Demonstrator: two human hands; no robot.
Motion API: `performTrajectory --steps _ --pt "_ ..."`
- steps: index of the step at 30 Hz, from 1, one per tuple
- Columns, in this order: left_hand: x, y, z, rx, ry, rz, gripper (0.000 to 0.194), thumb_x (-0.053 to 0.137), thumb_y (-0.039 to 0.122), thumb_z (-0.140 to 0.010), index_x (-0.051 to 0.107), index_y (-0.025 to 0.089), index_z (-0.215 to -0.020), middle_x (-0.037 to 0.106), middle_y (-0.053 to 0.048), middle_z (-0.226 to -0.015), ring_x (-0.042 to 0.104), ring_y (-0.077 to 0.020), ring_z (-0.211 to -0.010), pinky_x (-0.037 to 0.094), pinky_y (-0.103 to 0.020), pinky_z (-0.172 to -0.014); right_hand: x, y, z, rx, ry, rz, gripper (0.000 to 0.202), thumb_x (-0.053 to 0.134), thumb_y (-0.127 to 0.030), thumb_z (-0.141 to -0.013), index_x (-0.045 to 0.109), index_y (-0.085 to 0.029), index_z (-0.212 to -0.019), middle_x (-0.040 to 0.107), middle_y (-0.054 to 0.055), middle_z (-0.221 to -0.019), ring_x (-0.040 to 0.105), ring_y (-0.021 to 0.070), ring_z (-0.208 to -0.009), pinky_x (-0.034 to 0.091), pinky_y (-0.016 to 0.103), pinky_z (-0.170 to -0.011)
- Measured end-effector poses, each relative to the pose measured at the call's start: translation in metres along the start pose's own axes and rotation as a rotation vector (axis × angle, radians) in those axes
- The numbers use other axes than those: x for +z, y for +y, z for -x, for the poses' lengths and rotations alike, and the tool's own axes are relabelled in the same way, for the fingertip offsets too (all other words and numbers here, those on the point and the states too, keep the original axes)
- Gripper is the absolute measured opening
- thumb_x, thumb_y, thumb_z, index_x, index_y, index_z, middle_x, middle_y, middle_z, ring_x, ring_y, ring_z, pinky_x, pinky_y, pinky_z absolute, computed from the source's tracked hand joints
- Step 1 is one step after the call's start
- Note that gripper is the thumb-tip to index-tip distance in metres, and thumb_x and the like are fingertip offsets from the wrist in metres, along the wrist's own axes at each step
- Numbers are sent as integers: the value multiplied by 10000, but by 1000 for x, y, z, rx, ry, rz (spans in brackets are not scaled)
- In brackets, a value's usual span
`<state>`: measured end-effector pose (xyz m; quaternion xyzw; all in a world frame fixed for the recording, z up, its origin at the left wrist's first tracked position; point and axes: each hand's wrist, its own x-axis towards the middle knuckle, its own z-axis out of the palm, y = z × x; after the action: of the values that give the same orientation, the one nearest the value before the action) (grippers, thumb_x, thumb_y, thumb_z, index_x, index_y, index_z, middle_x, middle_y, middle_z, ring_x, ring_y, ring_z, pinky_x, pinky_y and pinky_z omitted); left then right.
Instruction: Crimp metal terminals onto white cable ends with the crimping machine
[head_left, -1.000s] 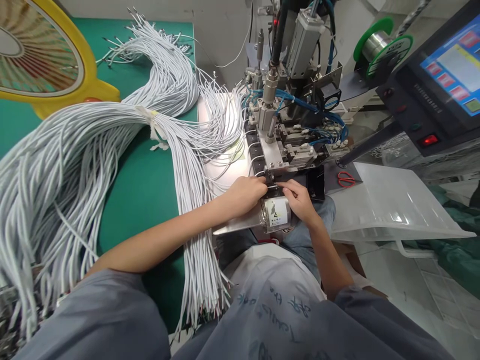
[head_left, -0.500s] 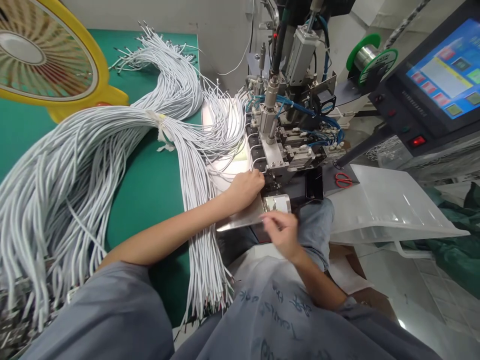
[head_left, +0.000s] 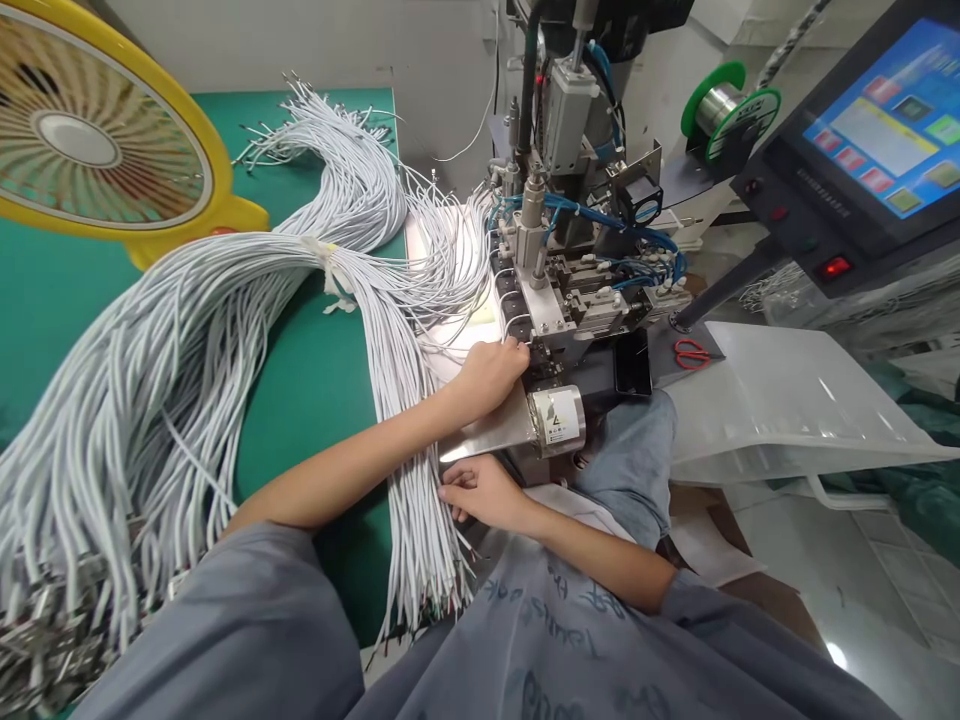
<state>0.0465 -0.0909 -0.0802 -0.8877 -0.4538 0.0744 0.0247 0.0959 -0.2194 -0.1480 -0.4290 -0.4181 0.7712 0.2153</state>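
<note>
My left hand (head_left: 495, 376) is closed at the near end of the machine's row of cable slots, in a pinch on a white cable whose end is hidden by the fingers. Low at the front, my right hand (head_left: 486, 492) has its fingers loosely bent and thumb apart, at the right edge of the hanging bundle of white cables (head_left: 412, 480). I see nothing held in it. The benchtop machine (head_left: 544, 260), with air cylinders and blue tubes, has several white cables looped into its side. A metal cylinder with a white label (head_left: 559, 418) sits below it.
A yellow fan (head_left: 217, 190) stands at left on the green mat (head_left: 300, 385). A larger tied cable bundle (head_left: 187, 300) curves across the mat. At right are a touchscreen (head_left: 892, 130), a solder wire spool (head_left: 724, 108), red-handled scissors (head_left: 691, 354) and a translucent plastic sheet (head_left: 795, 400).
My right hand has moved left and down, from beside the labelled cylinder to the hanging cables. My left hand stays at the machine. The view has shifted slightly.
</note>
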Motion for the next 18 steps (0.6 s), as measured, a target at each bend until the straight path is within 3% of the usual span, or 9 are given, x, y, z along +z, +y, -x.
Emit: performTrajectory --steps 5,10,14,18 --pt "-9 5 2 0 -16 6 252 384 -18 -797 584 84 -912 618 -130 -829 649 -264 -721 373 -299 -510 0 -2 8 -214 146 307 7 542 -175 -715 547 -170 -716 545 -36 -625 498 92 -572 388 216 -555" --pt "-22 28 21 171 40 107 169 454 61 -804 574 134 -898 602 -65 -781 610 -189 -615 296 -265 -455 1 -6 17 -310 233 701 120 465 -175 -772 582 -162 -799 613 10 -683 541 129 -624 392 240 -609" --pt "-18 40 33 349 97 208 167 458 70 -804 561 157 -904 598 -32 -760 574 -135 -584 275 -249 -455 5 -4 20 -342 255 1076 235 403 -188 -831 629 -134 -792 676 109 -769 605 201 -712 419 286 -653" --pt "-10 39 32 412 137 339 225 382 64 -848 561 162 -943 607 -26 -783 565 -134 -611 312 -253 -477 1 -8 22 -324 277 1058 250 400 -166 -824 646 -123 -836 691 130 -828 620 227 -781 456 307 -715"
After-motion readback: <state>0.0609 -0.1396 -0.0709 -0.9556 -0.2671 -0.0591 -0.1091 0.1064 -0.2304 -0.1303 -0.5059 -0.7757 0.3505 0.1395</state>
